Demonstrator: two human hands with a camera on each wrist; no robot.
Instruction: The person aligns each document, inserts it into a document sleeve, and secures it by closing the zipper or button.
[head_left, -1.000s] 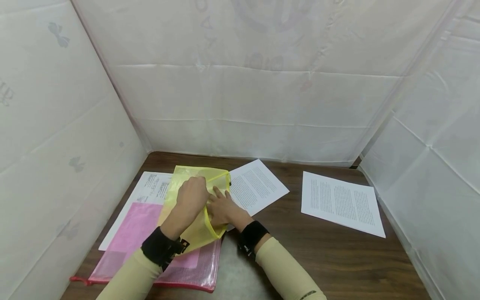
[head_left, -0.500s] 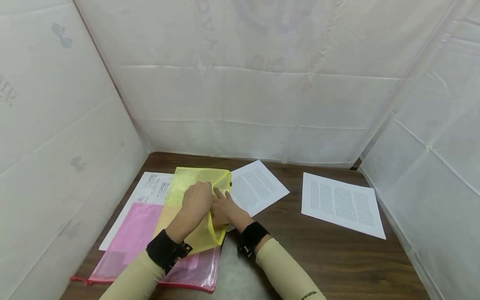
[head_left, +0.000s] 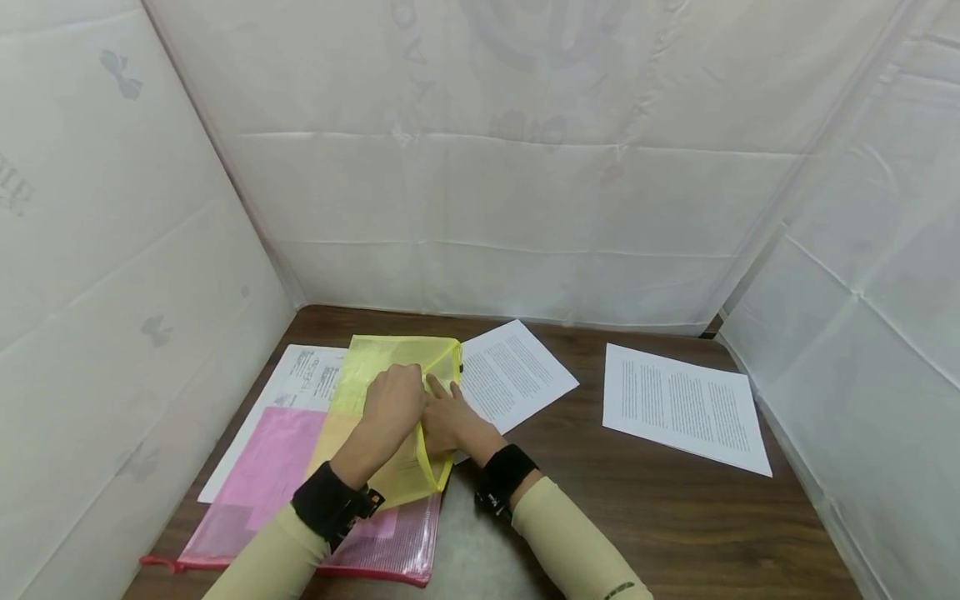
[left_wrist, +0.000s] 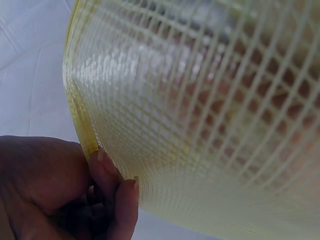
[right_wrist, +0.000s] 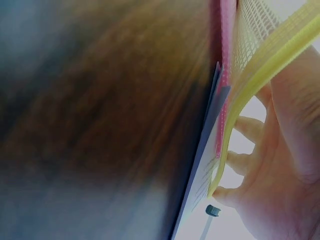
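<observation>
A yellow mesh zip pouch (head_left: 382, 354) lies on a pink mesh pouch (head_left: 277, 467) at the table's left. My left hand (head_left: 392, 400) pinches the yellow pouch's upper layer at its open edge and lifts it; the left wrist view shows the fingertips (left_wrist: 107, 185) clamped on the mesh (left_wrist: 210, 100). My right hand (head_left: 444, 417) reaches into the opening with its fingers extended. In the right wrist view those fingers (right_wrist: 245, 162) sit behind the yellow zipper band (right_wrist: 260, 70), beside a printed sheet (right_wrist: 202, 175) and the pink edge (right_wrist: 226, 50).
A printed sheet (head_left: 300, 371) lies under both pouches at the left. Another sheet (head_left: 513, 371) lies just right of the yellow pouch, and a third (head_left: 682, 408) farther right. The brown table (head_left: 600, 517) is closed in by white fabric walls (head_left: 487, 208) on three sides.
My left hand has shifted slightly toward me and to the right with the pouch's upper layer. The right hand stays in the opening.
</observation>
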